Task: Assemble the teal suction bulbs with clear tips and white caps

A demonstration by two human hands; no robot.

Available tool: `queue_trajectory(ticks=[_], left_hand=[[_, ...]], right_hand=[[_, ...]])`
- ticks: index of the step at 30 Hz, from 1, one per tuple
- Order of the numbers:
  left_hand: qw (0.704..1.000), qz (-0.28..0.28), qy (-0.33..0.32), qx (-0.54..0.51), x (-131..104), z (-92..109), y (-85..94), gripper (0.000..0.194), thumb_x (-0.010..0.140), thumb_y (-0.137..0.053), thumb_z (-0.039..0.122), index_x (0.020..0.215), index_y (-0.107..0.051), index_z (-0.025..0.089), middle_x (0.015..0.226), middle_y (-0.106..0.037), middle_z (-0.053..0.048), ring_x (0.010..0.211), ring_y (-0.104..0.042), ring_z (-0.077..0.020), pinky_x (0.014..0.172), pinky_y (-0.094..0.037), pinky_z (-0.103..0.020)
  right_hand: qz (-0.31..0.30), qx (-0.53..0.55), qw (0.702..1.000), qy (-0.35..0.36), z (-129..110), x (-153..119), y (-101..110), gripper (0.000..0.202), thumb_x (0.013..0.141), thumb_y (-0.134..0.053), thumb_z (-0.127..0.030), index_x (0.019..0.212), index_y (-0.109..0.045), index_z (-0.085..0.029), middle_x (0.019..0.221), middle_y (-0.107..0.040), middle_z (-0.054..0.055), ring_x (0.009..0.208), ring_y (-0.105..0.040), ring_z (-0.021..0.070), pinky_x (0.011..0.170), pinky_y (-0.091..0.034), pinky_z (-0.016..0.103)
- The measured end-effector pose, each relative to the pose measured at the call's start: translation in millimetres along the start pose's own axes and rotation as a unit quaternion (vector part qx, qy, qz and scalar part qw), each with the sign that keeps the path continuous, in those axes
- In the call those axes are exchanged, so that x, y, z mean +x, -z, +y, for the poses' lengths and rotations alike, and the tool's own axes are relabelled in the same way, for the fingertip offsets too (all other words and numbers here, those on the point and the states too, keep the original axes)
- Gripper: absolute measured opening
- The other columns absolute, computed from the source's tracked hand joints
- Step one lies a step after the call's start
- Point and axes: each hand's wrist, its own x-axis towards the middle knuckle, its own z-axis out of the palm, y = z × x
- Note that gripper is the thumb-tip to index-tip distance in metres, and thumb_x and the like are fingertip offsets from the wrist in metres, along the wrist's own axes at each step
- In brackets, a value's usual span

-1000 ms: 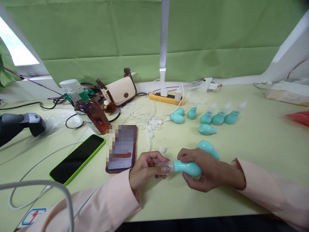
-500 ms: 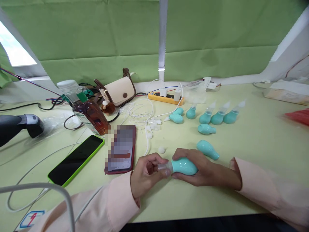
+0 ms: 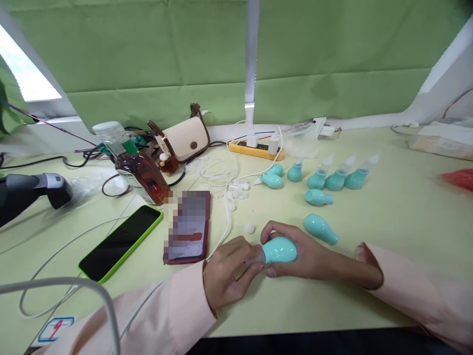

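Note:
A glossy turquoise squeeze bulb lies sideways between my two hands, above the front part of the table. My right hand curls round its rounded end, thumb below and fingers above. At the bulb's neck sits a clear plastic collar, pinched in the fingers of my left hand, which partly hide it. Just beyond my hands lie a small white ball and a loose turquoise bulb. Farther back is another loose bulb. Several bulbs with clear tips stand in a row behind it.
Left of my hands lie a red-cased phone and a green-cased phone. A bottle of brown liquid, a cream bag, a yellow power strip and white cables stand behind. Small clear plastic parts lie mid-table.
My left hand has turned over the collar, its knuckles now upward and its fingers covering more of it. My right hand's fingers have spread a little on the bulb. The view shifted slightly.

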Motion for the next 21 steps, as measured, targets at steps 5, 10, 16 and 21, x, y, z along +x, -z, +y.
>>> queue_trajectory(ticks=[5,10,16,21], left_hand=[[1.0,-0.019,-0.008,-0.017,3,-1,3.0,0.014,0.074,-0.052,0.015,0.083,-0.063,0.015,0.069,-0.059,-0.009,0.064,-0.05,-0.0173,0.06,-0.039,-0.027],[0.966,0.058,0.162,-0.194,7,-3,4.7,0.02,0.062,-0.066,0.019,0.081,-0.063,0.016,0.071,-0.062,-0.004,0.064,-0.053,-0.0157,0.061,-0.041,-0.026],[0.908,0.087,0.234,-0.337,11,-4,6.7,0.018,0.06,-0.069,0.018,0.078,-0.064,0.017,0.071,-0.06,-0.001,0.066,-0.052,-0.013,0.06,-0.04,-0.022],[0.951,0.163,0.135,-0.223,6,-7,5.9,0.016,0.062,-0.067,0.017,0.078,-0.065,0.019,0.069,-0.049,0.0,0.066,-0.046,-0.0125,0.059,-0.037,-0.023]], right_hand=[[-0.087,0.075,0.983,-0.143,-5,1,5,0.039,0.06,-0.066,-0.035,0.086,-0.04,-0.022,0.067,-0.045,-0.006,0.039,-0.032,0.0007,0.028,-0.027,0.011],[-0.01,0.1,0.994,-0.051,-10,-6,0,0.035,0.068,-0.06,-0.028,0.09,-0.034,-0.023,0.072,-0.043,-0.005,0.044,-0.04,0.0019,0.035,-0.035,0.013],[0.031,-0.062,0.995,0.074,-11,-15,0,0.039,0.071,-0.054,-0.019,0.104,-0.034,-0.022,0.102,-0.042,0.004,0.093,-0.044,0.0151,0.081,-0.041,0.032],[0.146,-0.161,0.963,0.161,-12,-5,18,0.042,0.075,-0.052,-0.027,0.112,-0.032,-0.022,0.114,-0.039,0.007,0.099,-0.043,0.0172,0.084,-0.04,0.034]])
